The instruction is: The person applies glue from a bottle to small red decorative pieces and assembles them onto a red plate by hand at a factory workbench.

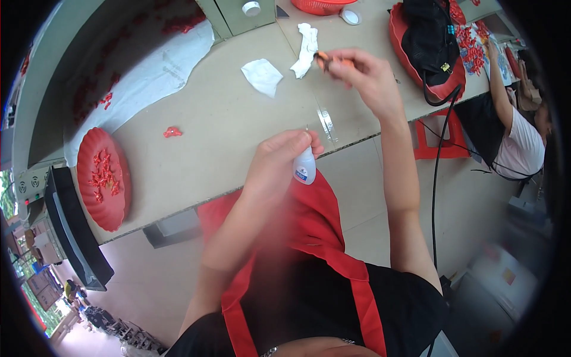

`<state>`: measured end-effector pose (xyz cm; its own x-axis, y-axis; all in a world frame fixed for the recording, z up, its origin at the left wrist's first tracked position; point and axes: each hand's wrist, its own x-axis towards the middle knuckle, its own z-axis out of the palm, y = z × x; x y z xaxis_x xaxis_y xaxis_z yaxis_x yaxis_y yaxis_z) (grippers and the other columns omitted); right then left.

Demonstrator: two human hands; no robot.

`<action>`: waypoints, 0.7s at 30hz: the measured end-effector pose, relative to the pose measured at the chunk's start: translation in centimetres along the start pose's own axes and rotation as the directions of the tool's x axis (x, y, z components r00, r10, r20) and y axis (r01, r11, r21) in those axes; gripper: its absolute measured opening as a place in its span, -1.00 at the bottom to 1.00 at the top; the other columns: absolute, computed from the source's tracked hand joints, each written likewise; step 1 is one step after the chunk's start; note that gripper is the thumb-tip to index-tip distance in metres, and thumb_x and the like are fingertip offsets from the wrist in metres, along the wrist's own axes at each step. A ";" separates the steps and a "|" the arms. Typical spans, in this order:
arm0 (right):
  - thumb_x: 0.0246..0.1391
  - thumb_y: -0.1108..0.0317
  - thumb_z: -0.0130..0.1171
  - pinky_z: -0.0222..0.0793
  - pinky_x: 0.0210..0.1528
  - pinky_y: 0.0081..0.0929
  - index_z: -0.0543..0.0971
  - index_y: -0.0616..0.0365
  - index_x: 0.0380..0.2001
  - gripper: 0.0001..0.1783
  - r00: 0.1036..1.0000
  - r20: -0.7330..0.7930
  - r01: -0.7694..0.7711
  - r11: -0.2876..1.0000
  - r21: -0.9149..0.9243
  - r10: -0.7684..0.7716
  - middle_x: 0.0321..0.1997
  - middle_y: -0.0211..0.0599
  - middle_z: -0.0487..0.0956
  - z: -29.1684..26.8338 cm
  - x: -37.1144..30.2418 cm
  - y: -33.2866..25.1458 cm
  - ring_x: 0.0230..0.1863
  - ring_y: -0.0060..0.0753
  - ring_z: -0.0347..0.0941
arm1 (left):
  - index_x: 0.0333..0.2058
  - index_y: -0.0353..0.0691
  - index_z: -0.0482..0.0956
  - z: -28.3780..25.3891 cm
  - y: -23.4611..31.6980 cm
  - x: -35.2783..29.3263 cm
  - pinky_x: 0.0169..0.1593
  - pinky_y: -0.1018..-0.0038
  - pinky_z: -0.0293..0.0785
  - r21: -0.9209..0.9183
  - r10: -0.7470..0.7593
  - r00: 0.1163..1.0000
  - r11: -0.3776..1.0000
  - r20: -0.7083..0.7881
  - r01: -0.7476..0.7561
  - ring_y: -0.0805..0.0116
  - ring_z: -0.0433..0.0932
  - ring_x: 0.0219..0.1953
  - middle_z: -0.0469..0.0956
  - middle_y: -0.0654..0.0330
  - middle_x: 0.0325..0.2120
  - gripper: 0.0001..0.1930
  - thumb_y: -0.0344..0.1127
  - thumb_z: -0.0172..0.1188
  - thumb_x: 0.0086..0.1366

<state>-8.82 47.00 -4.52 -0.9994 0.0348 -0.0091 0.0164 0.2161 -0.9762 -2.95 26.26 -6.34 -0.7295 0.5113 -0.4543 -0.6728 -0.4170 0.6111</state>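
One bottle (304, 168) sits tip-up in gripping left hand (284, 149), likely against drips; right hand (367, 74) pinches orange tool (323, 58) near crumpled tissue (307, 46).

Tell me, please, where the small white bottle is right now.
In the head view, the small white bottle is held in the left hand near the picture's centre, by the near edge of the table, with the red apron below it.

Black short-sleeved shirt (407, 300), red apron (318, 220), silver neck chain (269, 351)
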 end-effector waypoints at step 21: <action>-0.09 0.43 0.28 0.36 -0.21 -0.55 0.44 0.23 -0.04 -0.52 0.930 0.340 0.139 0.990 0.032 -0.142 -0.21 -0.36 0.52 11.1 -7.2 -1.9 -0.26 -0.51 0.45 | -0.23 -0.33 0.53 -2.8 3.4 -4.2 -0.18 0.59 0.38 -0.020 0.501 0.816 0.849 -0.289 -0.529 0.55 0.45 -0.27 0.52 0.24 -0.31 -0.83 -0.39 0.14 0.23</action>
<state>-2.00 35.53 -5.03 -0.9423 -0.3301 0.0560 -0.1237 0.1875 -0.9744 -2.51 20.57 -4.17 -0.9678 -0.0093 -0.2515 -0.1877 -0.6390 0.7459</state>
